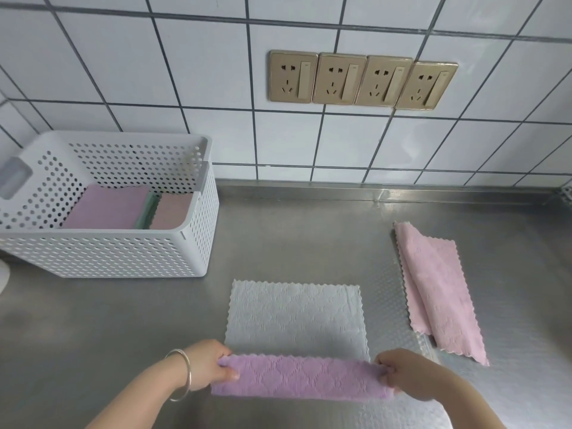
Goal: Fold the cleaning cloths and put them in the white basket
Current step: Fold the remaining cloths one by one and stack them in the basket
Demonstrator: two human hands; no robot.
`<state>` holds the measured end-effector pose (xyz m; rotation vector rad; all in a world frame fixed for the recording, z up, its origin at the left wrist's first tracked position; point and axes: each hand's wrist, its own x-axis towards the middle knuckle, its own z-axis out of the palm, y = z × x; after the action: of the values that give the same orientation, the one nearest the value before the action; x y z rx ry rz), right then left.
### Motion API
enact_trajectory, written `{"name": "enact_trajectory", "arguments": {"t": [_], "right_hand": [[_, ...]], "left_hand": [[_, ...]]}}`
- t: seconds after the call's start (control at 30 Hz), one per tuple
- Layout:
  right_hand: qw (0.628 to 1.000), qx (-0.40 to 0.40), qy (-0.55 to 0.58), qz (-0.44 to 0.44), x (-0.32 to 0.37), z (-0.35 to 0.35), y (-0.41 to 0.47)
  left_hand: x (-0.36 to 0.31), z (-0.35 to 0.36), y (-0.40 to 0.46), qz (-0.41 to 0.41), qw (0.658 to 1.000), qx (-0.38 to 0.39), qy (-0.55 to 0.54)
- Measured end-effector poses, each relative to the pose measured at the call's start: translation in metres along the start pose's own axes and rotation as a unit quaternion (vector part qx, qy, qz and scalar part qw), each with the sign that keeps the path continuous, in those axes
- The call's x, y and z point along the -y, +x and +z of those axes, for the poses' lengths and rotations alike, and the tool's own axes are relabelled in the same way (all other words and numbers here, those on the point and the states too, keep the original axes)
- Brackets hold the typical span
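A cleaning cloth (295, 317), pale grey on one side and purple on the other, lies flat on the steel counter. Its near edge is turned up and shows as a purple band (301, 377). My left hand (209, 365) pinches the band's left end and my right hand (405, 374) pinches its right end. A pink cloth (439, 292) lies loosely folded to the right. The white perforated basket (185, 255) stands at the back left with folded purple (106, 207), green and pinkish cloths inside.
The steel counter (294, 236) runs to a white tiled wall with a row of gold power sockets (362, 80). A white rounded object (3, 275) shows at the far left edge beside the basket.
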<state>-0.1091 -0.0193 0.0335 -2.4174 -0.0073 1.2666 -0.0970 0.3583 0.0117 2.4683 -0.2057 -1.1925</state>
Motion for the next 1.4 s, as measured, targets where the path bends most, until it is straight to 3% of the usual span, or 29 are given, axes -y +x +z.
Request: {"name": "enact_trajectory", "arguments": {"t": [0.13, 0.37, 0.53, 0.73, 1.4], "right_hand": [[0.999, 0.027, 0.035, 0.025, 0.0, 0.0, 0.005], [0.974, -0.188, 0.121, 0.043, 0.012, -0.005, 0.034], [0.935, -0.263, 0.229, 0.057, 0.032, -0.009, 0.051], [0.909, -0.305, 0.271, 0.081, 0.037, -0.009, 0.066], [0.878, -0.364, 0.288, 0.12, 0.042, -0.007, 0.081]], "left_hand": [[0.001, 0.002, 0.001, -0.006, 1.0, -0.002, -0.02], [-0.009, -0.018, 0.015, -0.029, 0.975, -0.15, -0.162], [-0.016, -0.028, 0.03, -0.052, 0.948, -0.193, -0.249], [-0.021, -0.035, 0.052, -0.093, 0.941, -0.227, -0.234], [-0.016, -0.036, 0.087, -0.164, 0.942, -0.233, -0.177]]}}
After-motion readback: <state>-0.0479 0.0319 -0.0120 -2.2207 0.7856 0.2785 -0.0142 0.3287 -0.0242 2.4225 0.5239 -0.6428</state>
